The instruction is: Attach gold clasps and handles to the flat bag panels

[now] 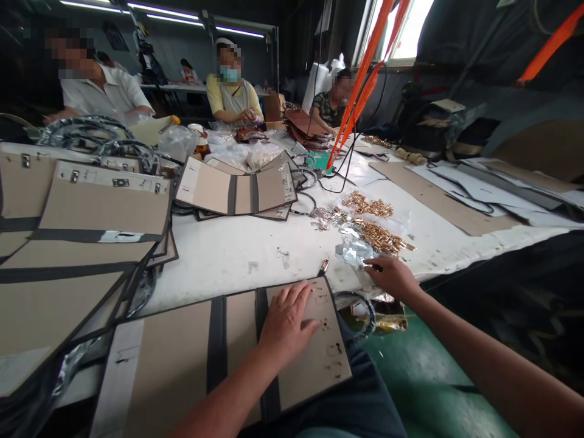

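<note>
My left hand (289,319) lies flat, fingers stretched out, on a beige board panel (177,350) with dark fold strips, which rests partly on the table edge and my lap. Small holes and metal prongs show at the panel's right end. A black cable-like handle (368,319) wrapped in clear film sticks out beside that end. My right hand (392,277) is at the table's edge, fingertips drawn together beside a pile of thin silver metal plates (354,250). Whatever lies between those fingers is too small to make out. Gold-coloured metal fasteners (381,236) are heaped just behind.
Stacked panels (107,204) fill the left side, with more panels (237,185) at mid-table. Orange straps (360,100) hang over the table. Cardboard sheets (449,201) lie at right. A box (392,316) stands below the edge. Several people (232,91) sit across the table.
</note>
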Demonstrator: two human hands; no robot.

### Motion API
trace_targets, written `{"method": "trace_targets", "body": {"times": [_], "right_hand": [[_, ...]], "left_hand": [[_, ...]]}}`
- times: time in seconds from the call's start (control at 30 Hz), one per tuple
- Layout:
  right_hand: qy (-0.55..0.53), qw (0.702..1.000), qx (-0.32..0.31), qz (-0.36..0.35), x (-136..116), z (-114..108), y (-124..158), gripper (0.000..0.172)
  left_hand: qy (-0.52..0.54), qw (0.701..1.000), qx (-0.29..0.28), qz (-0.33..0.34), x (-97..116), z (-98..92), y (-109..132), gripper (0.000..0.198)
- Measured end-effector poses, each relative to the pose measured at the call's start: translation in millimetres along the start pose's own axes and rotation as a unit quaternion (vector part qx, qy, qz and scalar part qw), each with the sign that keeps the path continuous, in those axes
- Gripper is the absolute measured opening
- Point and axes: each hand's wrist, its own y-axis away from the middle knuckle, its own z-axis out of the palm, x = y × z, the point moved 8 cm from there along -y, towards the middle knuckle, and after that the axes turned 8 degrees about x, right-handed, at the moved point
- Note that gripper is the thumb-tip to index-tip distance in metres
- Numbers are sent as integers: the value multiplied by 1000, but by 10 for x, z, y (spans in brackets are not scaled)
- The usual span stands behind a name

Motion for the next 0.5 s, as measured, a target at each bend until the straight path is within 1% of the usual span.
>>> {"method": "trace_targets", "body": {"times": [0.17,0.37,0.5], "right_hand": [[9,999,-26,-28,-12,119,-125,28],[25,995,-49,-84,-90,127,-162,24],[26,993,-62,-94,-113,138,-181,24]], "left_hand": [[12,1000,-1,-5,-2,-3,17,70],[20,1000,-17,-11,10,-27,9,70],[20,999,-24,-18,-1,-17,24,70]]}}
